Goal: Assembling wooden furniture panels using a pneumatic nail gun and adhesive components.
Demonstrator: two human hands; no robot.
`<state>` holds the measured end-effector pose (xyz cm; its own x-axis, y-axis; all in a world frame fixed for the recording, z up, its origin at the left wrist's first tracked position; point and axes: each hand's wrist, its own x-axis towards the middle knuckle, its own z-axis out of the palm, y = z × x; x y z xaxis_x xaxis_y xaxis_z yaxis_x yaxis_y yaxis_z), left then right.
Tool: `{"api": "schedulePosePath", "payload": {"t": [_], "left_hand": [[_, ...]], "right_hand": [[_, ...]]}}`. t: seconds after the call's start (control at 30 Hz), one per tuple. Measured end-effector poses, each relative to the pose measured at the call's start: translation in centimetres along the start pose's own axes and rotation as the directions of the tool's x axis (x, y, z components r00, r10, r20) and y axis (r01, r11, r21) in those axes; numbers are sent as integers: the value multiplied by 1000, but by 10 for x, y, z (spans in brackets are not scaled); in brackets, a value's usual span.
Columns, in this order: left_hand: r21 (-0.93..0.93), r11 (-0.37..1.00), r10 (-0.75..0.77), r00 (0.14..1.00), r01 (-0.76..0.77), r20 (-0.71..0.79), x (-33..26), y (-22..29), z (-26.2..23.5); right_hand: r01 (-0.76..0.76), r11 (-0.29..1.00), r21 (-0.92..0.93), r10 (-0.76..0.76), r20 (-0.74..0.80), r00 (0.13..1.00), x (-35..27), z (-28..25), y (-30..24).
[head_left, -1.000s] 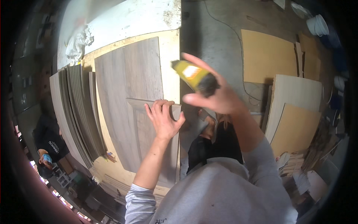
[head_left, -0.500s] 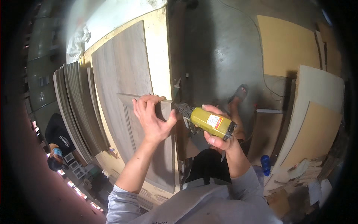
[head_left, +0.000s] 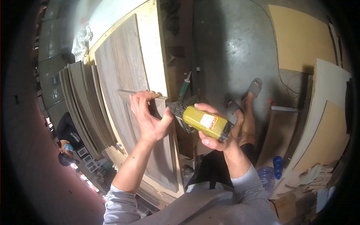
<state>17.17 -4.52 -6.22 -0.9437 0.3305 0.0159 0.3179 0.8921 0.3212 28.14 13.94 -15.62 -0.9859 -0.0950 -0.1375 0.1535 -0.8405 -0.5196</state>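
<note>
My right hand (head_left: 219, 137) grips a yellow nail gun (head_left: 200, 122), its dark nose set against the right edge of a grey wood-grain panel (head_left: 123, 75). My left hand (head_left: 148, 116) presses a narrow grey trim strip (head_left: 127, 93) onto that panel, fingers curled over the strip's end, right beside the tool's nose. The panel lies on a larger pale board (head_left: 155, 56) that serves as the work surface.
A stack of grey panels (head_left: 80, 105) leans at the left. Another person in dark clothes (head_left: 69, 137) is at the lower left. Tan boards (head_left: 300, 41) stand at the right on the concrete floor, with a blue plastic bottle (head_left: 277, 167) and a sandalled foot (head_left: 251, 92).
My right hand brought the nail gun down from mid-air to the panel's edge. My left hand stayed on the trim strip, and the view tilted closer over the panel.
</note>
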Motion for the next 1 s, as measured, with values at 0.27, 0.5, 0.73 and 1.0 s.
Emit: {"api": "schedulePosePath", "payload": {"t": [0.27, 0.5, 0.73, 1.0], "left_hand": [[-20, 1000, 6, 1000, -6, -10, 1, 0, 3], [-25, 1000, 0, 1000, 0, -8, 2, 0, 3], [-42, 999, 13, 1000, -13, 0, 2, -1, 4], [-21, 999, 33, 999, -33, 2, 4, -1, 4]], "right_hand": [[-2, 1000, -3, 2, 1, 1000, 0, -1, 4], [3, 999, -33, -2, 24, 1000, 3, -4, 3], [-13, 1000, -18, 13, 28, 1000, 3, -5, 3], [-13, 1000, -5, 13, 14, 1000, 3, -8, 8]]}}
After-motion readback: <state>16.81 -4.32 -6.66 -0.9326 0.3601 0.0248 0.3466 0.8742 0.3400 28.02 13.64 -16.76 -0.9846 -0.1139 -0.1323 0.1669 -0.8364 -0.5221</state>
